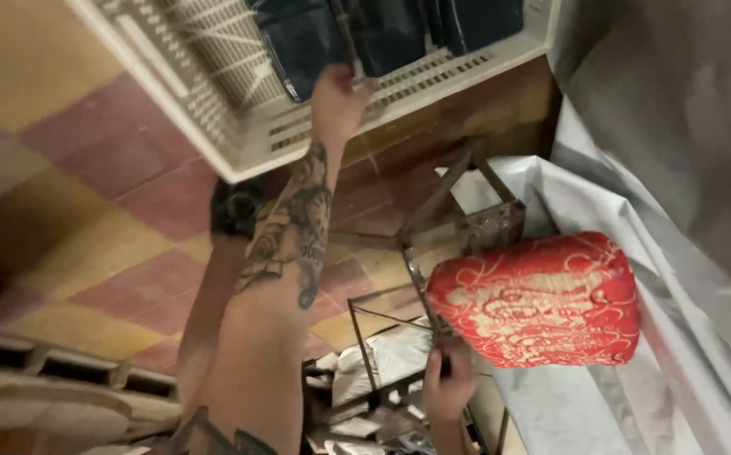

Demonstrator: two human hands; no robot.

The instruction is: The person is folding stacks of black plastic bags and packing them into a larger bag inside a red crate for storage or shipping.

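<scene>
My left hand [340, 101] is stretched far out over the tiled floor [104, 194] to the white slatted plastic crate [239, 126], and its fingers are pinched narrow on a dark flat packet [306, 42] that stands among a row of like dark packets inside the crate, close to the crate's near wall. The packet is dark blue to black with a slight sheen, thin and flat like a pouch; only its lower part shows, the rest runs off the top edge of the view. Its long axis runs from the crate's near wall away from me, leaning a little to the left, and its lower corner points down toward my fingers. The crate itself sits askew on the floor, 1 corner pointing toward my forearm. My right hand [448, 383] is low and near me, closed narrow on a thin dark thing that I cannot make out, just at the lower left corner of a red cushion-shaped bundle [538, 299] with a pale swirling pattern. That bundle lies with its long axis left to right on a grey sheet [635, 404], beside a rusty metal frame [458, 227].
</scene>
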